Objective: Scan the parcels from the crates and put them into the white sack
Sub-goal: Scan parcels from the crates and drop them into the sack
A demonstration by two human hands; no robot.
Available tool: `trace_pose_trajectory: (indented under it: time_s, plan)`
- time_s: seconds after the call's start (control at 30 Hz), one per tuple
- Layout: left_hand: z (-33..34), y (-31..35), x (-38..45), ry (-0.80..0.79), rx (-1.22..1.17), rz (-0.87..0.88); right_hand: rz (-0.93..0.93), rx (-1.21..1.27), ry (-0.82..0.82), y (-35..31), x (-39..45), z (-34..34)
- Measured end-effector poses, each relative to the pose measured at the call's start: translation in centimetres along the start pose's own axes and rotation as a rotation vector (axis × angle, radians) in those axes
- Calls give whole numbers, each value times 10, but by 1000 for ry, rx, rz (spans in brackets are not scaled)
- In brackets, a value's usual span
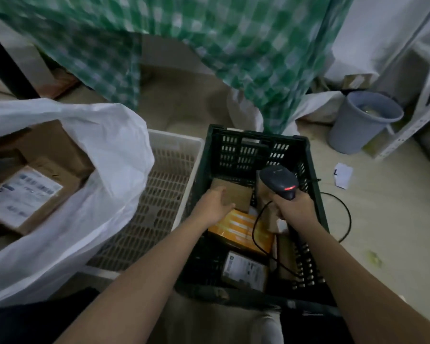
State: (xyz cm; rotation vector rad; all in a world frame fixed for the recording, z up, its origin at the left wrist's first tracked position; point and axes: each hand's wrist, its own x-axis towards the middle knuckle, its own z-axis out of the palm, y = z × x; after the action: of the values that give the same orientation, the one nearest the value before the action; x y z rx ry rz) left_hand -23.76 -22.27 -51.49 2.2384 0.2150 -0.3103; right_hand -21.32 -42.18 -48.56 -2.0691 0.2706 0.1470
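Several brown cardboard parcels (27,192) were already held in the open white plastic sack (104,175); the pale perforated crate (159,194) looked emptied. A small brown parcel (236,197) in the dark green crate (310,170) was touched by the left hand (215,204), its grip unclear. The grey handheld scanner (278,181) was gripped by the right hand (296,207), and several parcels seemingly remained.

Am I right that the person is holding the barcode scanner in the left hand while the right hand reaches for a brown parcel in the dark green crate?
Not quite: the hands are swapped. In the head view the right hand grips the barcode scanner, while the left hand reaches for the brown parcel in the dark green crate.
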Motion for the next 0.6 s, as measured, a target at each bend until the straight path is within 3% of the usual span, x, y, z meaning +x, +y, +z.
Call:
trace_pose_trajectory:
  time_s: [0.2,0.47,0.6]
  plan:
    - [56,-32,65,-196,65,-131,-14,-117,-123,12,62,10]
    - [103,-98,104,-283,216,-126,3,-168,-206,36,102,28]
    - [120,-106,111,-251,245,-138,64,-140,-201,46,109,23]
